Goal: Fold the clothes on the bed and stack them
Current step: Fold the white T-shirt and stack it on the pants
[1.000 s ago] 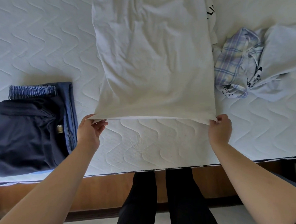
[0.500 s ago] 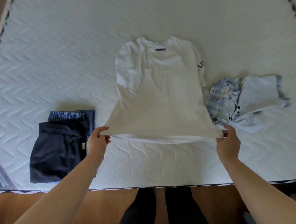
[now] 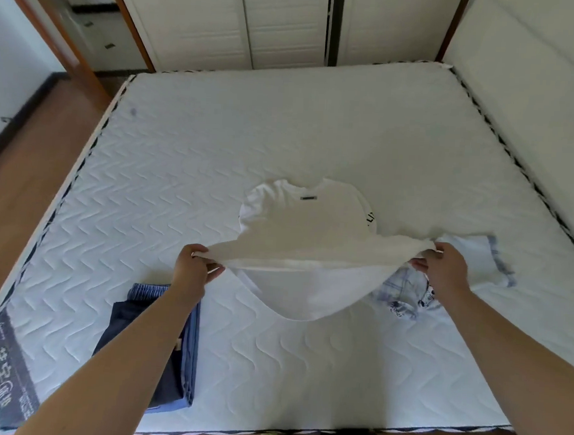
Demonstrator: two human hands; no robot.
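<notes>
Head view shows us in the middle of the lengthwise fold of the white cotton T-shirt (image 3: 307, 218), which lies at the centre of the white quilted mattress (image 3: 283, 134). Our left hand (image 3: 191, 269) pinches one bottom corner of the hem with curled fingers, and our right hand (image 3: 442, 270) pinches the other corner in the same way; the hem is lifted and stretched between them, and the collar end rests flat on the mattress. We judge that the next move asks us to carry the hem forward to the collar, keep both corners level, and lay it down without wrinkles. The folded dark navy garments (image 3: 172, 351) wait as a stack at our left, so the shirt should go there after. At our right, touching the shirt, lies an unfolded pale blue checked garment (image 3: 469, 260); the shirt and our right hand cover part of it, so we cannot tell its kind. Our left forearm hides part of the stack
</notes>
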